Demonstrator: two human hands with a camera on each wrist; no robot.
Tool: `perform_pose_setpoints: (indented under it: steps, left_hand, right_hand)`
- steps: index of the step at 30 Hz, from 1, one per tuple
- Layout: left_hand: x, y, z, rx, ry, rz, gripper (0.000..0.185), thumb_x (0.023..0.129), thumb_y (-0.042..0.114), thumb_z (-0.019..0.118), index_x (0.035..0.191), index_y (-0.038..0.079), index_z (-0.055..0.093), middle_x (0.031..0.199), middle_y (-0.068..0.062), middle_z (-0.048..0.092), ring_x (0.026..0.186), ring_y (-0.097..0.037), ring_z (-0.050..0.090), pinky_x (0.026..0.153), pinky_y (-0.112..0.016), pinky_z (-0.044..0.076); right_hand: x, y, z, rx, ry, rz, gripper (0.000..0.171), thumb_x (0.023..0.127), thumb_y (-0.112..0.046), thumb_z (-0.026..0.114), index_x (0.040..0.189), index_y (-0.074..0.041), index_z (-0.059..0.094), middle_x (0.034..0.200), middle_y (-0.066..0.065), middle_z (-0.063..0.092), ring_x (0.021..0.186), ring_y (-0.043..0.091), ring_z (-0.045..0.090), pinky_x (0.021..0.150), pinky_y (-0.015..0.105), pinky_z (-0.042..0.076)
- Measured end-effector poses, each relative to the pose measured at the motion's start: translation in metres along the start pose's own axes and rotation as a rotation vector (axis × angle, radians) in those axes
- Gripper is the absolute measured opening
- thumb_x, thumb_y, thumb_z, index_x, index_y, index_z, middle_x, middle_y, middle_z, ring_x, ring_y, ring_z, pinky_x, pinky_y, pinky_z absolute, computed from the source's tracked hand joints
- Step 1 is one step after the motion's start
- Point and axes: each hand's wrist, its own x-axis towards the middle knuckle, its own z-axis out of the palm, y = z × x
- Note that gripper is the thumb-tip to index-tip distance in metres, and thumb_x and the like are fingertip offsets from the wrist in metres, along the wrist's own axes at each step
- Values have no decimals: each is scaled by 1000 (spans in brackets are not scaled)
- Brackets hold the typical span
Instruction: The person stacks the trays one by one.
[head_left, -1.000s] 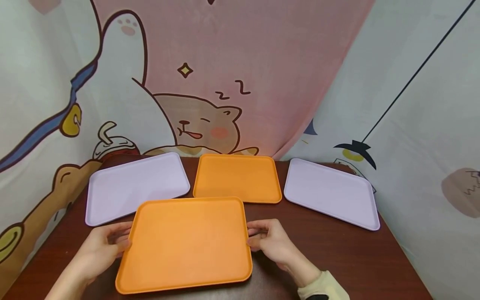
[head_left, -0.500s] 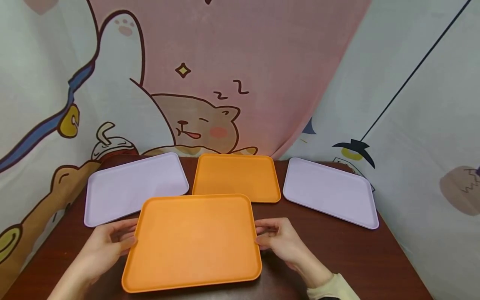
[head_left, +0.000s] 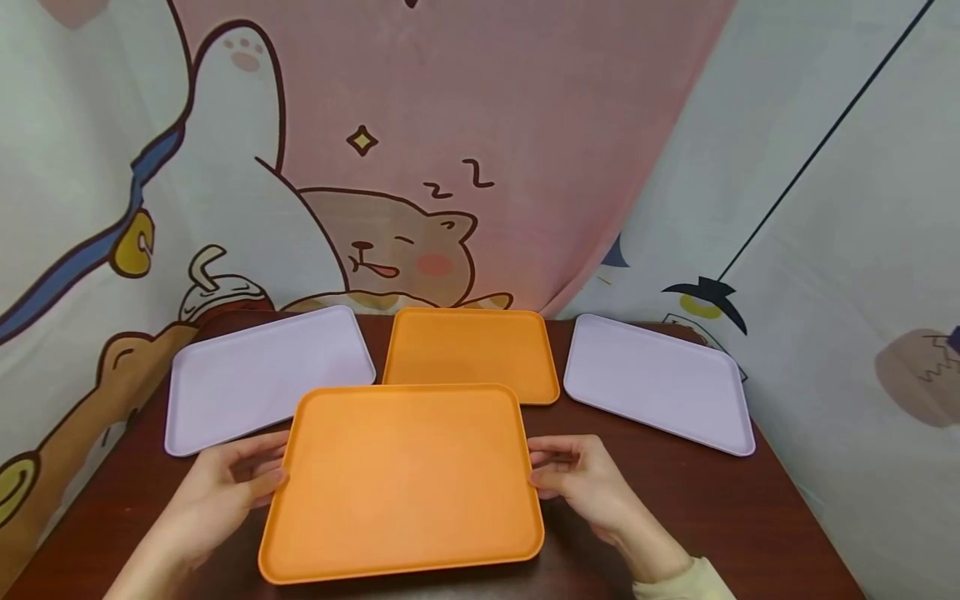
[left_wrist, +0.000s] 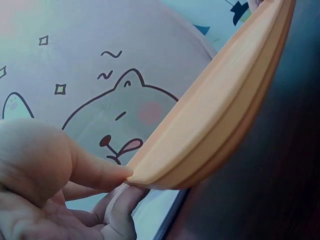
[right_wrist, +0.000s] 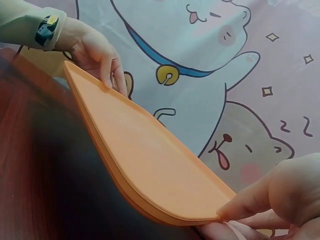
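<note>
The fingers of the left hand (head_left: 213, 492) and right hand (head_left: 588, 483) pinch opposite edges of an orange tray (head_left: 405, 483), holding it over the counter (head_left: 705, 496), before a second orange tray (head_left: 476, 350) and two lilac trays (head_left: 660, 382).

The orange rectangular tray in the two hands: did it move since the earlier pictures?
Yes: in the head view, the held orange tray has moved right relative to the orange rectangular tray lying behind it.
</note>
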Motion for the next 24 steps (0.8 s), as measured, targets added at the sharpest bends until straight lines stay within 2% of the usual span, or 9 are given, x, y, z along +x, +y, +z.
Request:
perform_pose_setpoints:
  steps: [9,17,24]
  left_hand:
    - [-2,6,9,-48,-14,18,50,104,-3,64,151,-10,49,139,-26,62,115,-25,69,84,-41,63]
    - [0,8,19,-78,-20,9,49,103,-2,65,150,-9,51,140,-25,62,118,-26,69,85,-41,63]
    - [2,4,31,-122,-36,66,49,102,-6,64,149,-13,50,138,-27,62,114,-22,70,83,-40,63]
  right_hand:
    - [-9,-5,-12,7,3,-8,51,88,8,73,135,18,59,107,20,70,88,23,73,74,37,64]
    - [-17,-3,-23,29,-3,-3,52,91,7,72,139,20,55,111,20,70,92,21,73,75,36,63]
    - [-23,1,-33,31,4,-5,53,92,6,72,140,20,54,111,19,70,92,21,73,76,37,63]
